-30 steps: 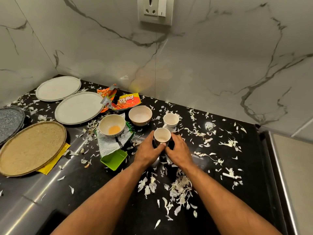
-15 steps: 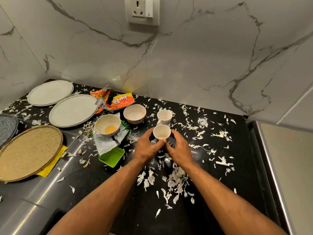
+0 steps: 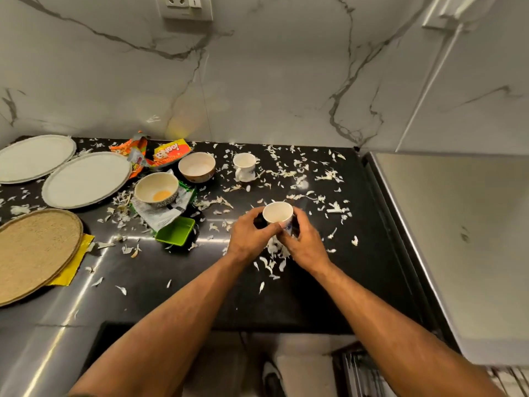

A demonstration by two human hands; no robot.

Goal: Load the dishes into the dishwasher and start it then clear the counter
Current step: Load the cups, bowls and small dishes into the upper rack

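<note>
A black bench (image 3: pixel 286 296) strewn with white peelings (image 3: pixel 269 263) carries two white plates (image 3: pixel 86 179), a woven tray (image 3: pixel 31 250), two bowls (image 3: pixel 197 167), a mug (image 3: pixel 244 167), snack wrappers (image 3: pixel 169 151) and a green dish (image 3: pixel 176 232).

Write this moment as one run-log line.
stage: loading dishes | hands: left hand and right hand both grip small white ceramic cup | over: black stone counter | dishwasher: unconfirmed

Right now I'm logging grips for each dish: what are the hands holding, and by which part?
Both hands hold one white cup by its side wall below the rim: left hand and right hand on opposite sides.
</note>
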